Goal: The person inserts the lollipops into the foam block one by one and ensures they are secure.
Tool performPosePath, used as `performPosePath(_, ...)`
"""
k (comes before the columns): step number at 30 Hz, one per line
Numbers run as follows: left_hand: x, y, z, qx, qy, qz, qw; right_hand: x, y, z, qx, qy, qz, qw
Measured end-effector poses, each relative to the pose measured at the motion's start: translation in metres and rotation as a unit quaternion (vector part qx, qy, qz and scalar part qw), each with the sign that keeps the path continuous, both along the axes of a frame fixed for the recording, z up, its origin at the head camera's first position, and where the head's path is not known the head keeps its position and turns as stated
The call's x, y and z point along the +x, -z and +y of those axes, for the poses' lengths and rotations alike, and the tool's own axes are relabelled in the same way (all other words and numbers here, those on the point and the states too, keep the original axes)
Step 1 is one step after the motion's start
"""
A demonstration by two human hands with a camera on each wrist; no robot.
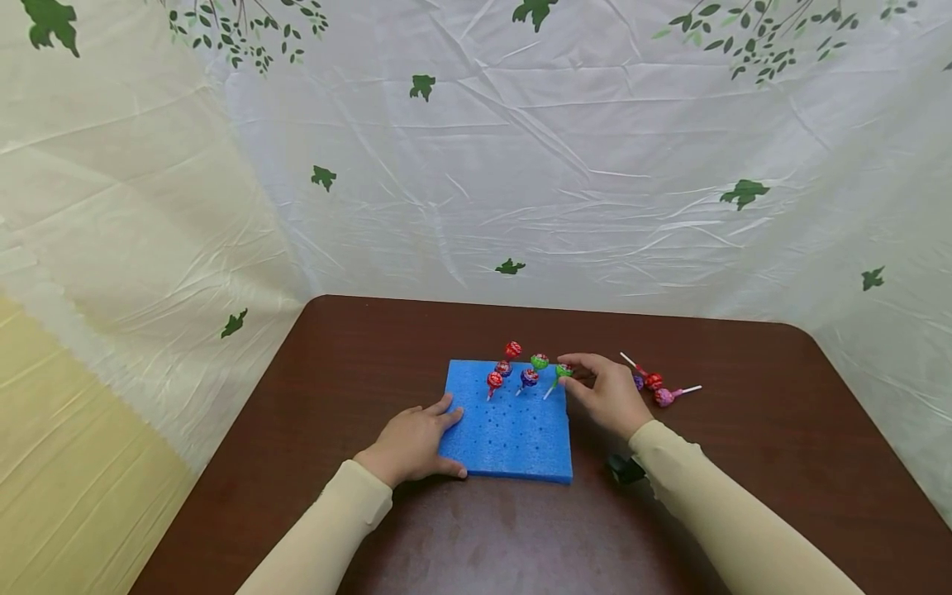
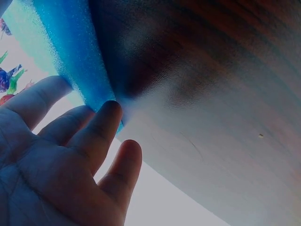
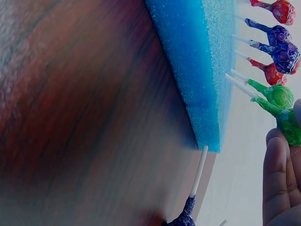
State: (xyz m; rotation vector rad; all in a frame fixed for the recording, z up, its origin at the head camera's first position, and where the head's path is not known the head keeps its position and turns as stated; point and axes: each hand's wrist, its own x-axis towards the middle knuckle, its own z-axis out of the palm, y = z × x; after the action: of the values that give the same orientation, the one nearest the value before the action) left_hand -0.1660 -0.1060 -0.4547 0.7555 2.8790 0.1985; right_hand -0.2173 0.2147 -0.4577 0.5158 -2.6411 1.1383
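Observation:
A blue foam board [image 1: 513, 454] dotted with small holes lies on the table. My left hand [image 1: 412, 444] rests along its left side, fingers spread and touching the edge. With the fingertips of my right hand [image 1: 611, 397] I pinch a green lollipop [image 1: 563, 372] by its wrapped head above the right back part of the board. Its white stick points down, the tip right at the foam. Several lollipops stand in the board, among them another green lollipop [image 1: 539, 361], a purple lollipop [image 1: 529, 378] and a red lollipop [image 1: 494, 380].
Right of the board, beyond my right hand, loose lollipops lie on the brown table [image 1: 751, 446]: a red lollipop [image 1: 654, 381], a pink lollipop [image 1: 664, 398] and a purple lollipop [image 3: 184, 217]. A pale curtain [image 1: 521, 182] with green leaf prints hangs behind the table.

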Motion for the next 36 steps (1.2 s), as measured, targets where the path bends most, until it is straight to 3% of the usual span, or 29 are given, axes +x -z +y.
performPosePath(12, -0.0007, 0.0021, 0.0000, -0.004, 0.000, 0.002, 1.0000, -0.0005, 0.0021, -0.0023, -0.025, 0.007, -0.012, 1.000)
performPosePath(36, 0.0007, 0.0014, 0.0006, -0.002, -0.001, 0.002, 1.0000, 0.0016, -0.0007, -0.0096, 0.003, 0.005, 0.004, 1.000)
